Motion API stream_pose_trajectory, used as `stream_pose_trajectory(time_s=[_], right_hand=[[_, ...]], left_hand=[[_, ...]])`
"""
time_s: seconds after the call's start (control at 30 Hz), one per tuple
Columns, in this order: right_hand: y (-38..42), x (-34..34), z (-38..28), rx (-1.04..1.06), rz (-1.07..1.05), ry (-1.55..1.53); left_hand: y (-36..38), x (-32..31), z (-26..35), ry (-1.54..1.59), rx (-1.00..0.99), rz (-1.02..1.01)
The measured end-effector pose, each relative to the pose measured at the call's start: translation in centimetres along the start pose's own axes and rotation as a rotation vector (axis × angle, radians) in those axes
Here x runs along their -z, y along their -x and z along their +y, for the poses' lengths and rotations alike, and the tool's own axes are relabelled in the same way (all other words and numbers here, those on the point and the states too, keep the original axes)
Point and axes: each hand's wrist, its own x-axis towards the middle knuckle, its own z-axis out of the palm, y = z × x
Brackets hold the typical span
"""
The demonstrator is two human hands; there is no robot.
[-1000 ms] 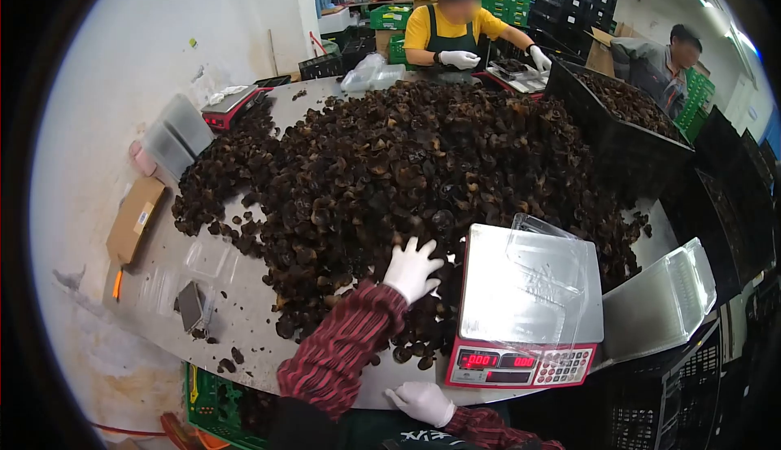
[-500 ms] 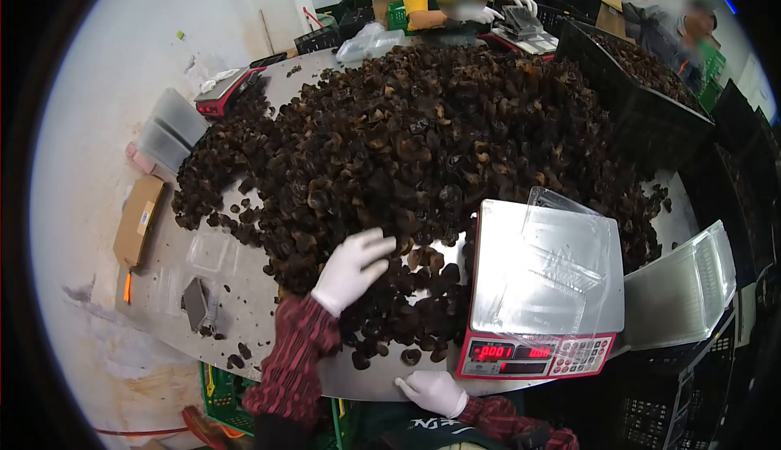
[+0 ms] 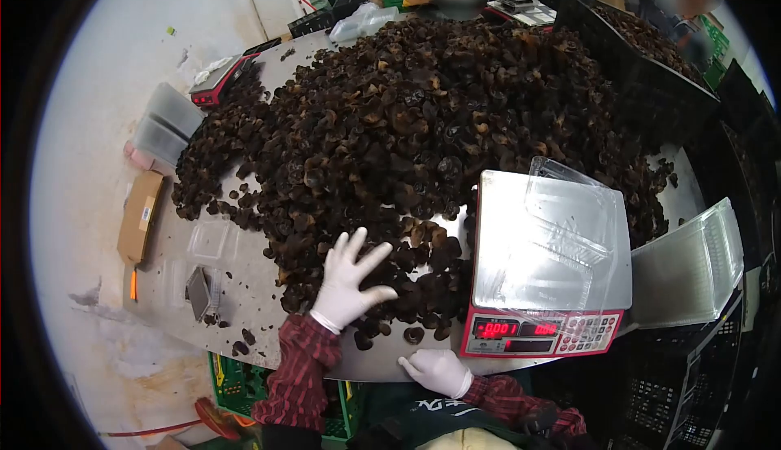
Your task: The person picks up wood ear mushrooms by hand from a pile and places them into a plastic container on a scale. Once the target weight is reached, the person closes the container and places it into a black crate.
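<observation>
My left hand [image 3: 350,283], in a white glove, is held over the near edge of a big heap of dark brown wood ear mushrooms [image 3: 390,116]. Its fingers and thumb are spread, and nothing is in its grasp. My right hand [image 3: 439,371], also gloved in white, rests at the table's front edge with its fingers curled in; I see nothing in it. Just beyond it lies a small loose patch of mushrooms [image 3: 427,303]. To the right stands a red and silver digital scale [image 3: 512,238], with a clear plastic tray [image 3: 573,242] on its pan and red digits lit.
Stacked clear trays [image 3: 687,267] stand right of the scale. A black crate [image 3: 643,76] of mushrooms is at the back right. Another scale [image 3: 218,80], more trays [image 3: 167,128] and a cardboard piece [image 3: 140,218] line the left. Two people are across the table.
My left hand has spread its fingers and turned them more upward over the heap. My right hand stays at the table edge. The whole view has shifted slightly.
</observation>
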Motion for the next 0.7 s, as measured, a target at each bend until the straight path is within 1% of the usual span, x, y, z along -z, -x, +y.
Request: stream_pose_trajectory(time_s=[0.07,0.13,0.17,0.2,0.27,0.3,0.33,0.4,0.47,0.5,0.53,0.6,0.63,0.7], right_hand=[[0.1,0.0,0.1,0.026,-0.006,-0.002],[0.2,0.6,-0.2,0.061,-0.005,0.033],[0.3,1.0,-0.4,0.096,-0.011,0.062],[0.6,1.5,-0.6,0.094,-0.006,0.069],[2.0,3.1,-1.0,0.023,-0.078,0.055],[2.8,4.3,-1.4,-0.002,-0.064,0.115],[4.0,5.3,-1.4,0.002,0.005,0.175],[6.2,8.0,-1.8,-0.054,0.179,0.262],[9.1,10.2,-1.4,-0.164,0.34,0.391],[10.2,11.5,-1.1,-0.239,0.386,0.496],[11.2,13.5,-0.8,-0.241,0.386,0.612],[10.1,16.5,-0.6,-0.287,0.833,0.374],[10.0,17.8,-1.5,-0.616,0.857,0.212],[8.5,20.8,-1.4,-0.69,0.901,0.209]], left_hand=[[0.4,-1.9,1.9,-0.159,-0.066,-0.096],[1.0,-4.0,4.0,-0.239,-0.093,-0.23],[1.3,-4.8,4.5,-0.291,-0.134,-0.234],[1.5,-5.3,4.9,-0.323,-0.15,-0.167],[1.8,-7.0,3.0,-0.29,-0.187,-0.048],[1.6,-6.8,3.0,-0.308,-0.265,0.03],[1.5,-6.7,2.7,-0.267,-0.311,0.056],[1.0,-6.3,2.1,-0.21,-0.385,0.095],[0.6,-6.6,1.2,-0.114,-0.431,0.166],[0.3,-6.6,1.2,-0.061,-0.407,0.204],[0.2,-6.5,1.2,-0.007,-0.381,0.233],[-0.1,-6.9,0.3,0.067,-0.269,0.283],[-0.5,-7.3,-0.2,0.119,-0.24,0.32],[-1.3,-7.4,-0.9,0.269,-0.141,0.386]])
